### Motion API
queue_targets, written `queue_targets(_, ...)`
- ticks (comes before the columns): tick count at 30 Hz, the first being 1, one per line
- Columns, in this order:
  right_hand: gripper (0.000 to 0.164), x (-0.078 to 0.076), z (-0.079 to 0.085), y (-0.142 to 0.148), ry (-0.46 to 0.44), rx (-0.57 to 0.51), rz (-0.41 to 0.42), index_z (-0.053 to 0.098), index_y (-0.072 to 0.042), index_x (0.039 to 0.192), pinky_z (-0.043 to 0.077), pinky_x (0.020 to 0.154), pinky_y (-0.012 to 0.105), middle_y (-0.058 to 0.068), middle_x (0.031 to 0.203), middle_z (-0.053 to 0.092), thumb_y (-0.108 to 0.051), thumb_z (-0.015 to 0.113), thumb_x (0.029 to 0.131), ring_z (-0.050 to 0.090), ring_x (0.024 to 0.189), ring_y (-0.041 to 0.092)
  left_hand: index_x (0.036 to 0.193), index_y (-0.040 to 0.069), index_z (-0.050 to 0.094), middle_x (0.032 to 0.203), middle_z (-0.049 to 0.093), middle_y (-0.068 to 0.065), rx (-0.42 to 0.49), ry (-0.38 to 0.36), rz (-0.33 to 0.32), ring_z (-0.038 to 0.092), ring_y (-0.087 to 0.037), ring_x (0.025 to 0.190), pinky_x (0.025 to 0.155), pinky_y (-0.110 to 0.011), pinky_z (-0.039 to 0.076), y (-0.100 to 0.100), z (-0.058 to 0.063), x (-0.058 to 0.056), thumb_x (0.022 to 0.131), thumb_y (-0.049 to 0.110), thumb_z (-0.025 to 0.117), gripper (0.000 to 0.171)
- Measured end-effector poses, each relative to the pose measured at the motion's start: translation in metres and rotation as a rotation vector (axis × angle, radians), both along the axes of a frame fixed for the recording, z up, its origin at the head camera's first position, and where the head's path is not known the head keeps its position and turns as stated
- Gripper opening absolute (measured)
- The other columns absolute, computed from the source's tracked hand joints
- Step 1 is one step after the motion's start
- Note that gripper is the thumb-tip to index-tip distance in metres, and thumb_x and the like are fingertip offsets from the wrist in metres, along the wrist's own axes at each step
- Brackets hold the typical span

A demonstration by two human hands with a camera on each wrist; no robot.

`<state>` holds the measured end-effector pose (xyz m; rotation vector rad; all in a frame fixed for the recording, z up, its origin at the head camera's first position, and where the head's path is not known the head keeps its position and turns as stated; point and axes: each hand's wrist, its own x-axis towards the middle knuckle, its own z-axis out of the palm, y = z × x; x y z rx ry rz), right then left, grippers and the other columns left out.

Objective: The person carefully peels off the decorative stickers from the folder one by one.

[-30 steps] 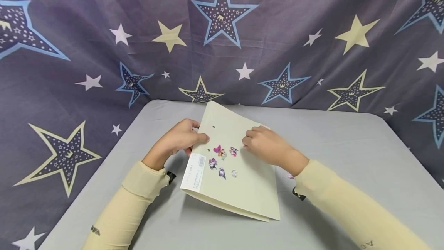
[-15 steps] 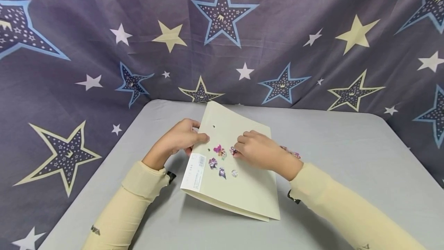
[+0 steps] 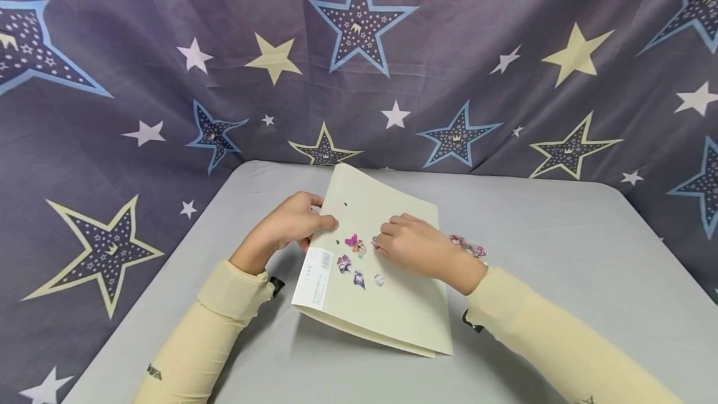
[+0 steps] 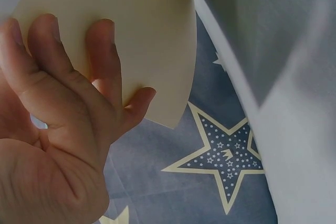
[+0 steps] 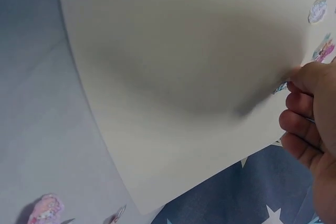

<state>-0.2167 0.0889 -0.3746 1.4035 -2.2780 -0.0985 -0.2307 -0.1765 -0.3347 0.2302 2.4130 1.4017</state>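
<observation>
A cream folder [image 3: 404, 310], its lower edge slightly parted, lies tilted on the table. My left hand [image 3: 294, 222] grips its left edge, thumb on top. In the left wrist view, the fingers [image 4: 105, 51] spread along the folder's underside. My right hand [image 3: 421, 247] is over the middle of the cover with curled fingers. In the right wrist view, its thumb and forefinger pinch a small sticker [image 5: 281, 87], mostly hidden beneath them. Beside it on the cover are a pink sticker [image 3: 354, 242], two purple stickers [image 3: 359, 279] and a round pale sticker [image 3: 379, 280].
A white label [image 3: 314, 282] with a barcode is at the folder's lower left. More pink stickers [image 3: 470, 247] lie on the grey table [image 3: 561, 254], right of the folder. Behind the table hangs a dark curtain [image 3: 426, 42] printed with stars.
My right hand has moved left and down across the cover onto the sticker, uncovering the stickers on the table. My left hand and the folder have stayed put.
</observation>
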Motion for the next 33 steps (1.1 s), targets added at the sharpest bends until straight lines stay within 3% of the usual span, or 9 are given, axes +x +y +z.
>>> queue_targets(11,0.008,-0.0004,-0.0042,-0.0037,0.030,-0.034,-0.013,0.074,-0.010,0.097,0.054,0.075,0.033,0.000,0.084,0.068,-0.014,0.067,0.098,0.061,0.081,0.020,0.126,-0.009,0.055,0.078,0.074,-0.016,-0.004,-0.001,-0.007,0.069,-0.023,0.054,0.037,-0.027,0.051,-0.0013,-0.0004,-0.0009,0.091,0.012,0.067,0.042)
queue_targets(21,0.008,0.0001,-0.0051,-0.0052,0.060,-0.037,-0.046,0.072,-0.007,0.092,0.048,0.066,0.031,0.002,0.082,0.066,-0.014,0.071,0.096,0.056,0.075,0.019,0.124,-0.007,0.057,0.077,0.074,-0.015,-0.004,-0.001,0.006,0.068,-0.021,0.051,0.036,-0.025,0.048,-0.0009,-0.0003,0.0012,0.090,0.012,0.067,0.040)
queue_targets(33,0.008,-0.0001,-0.0035,-0.0013,0.021,-0.089,-0.090,0.071,-0.008,0.089,0.051,0.069,0.031,0.003,0.084,0.067,-0.013,0.073,0.095,0.058,0.076,0.020,0.122,-0.006,0.057,0.077,0.074,-0.015,0.000,-0.007,0.004,0.069,-0.023,0.053,0.036,-0.026,0.049,-0.0004,-0.0006,0.0005,0.090,0.012,0.067,0.038)
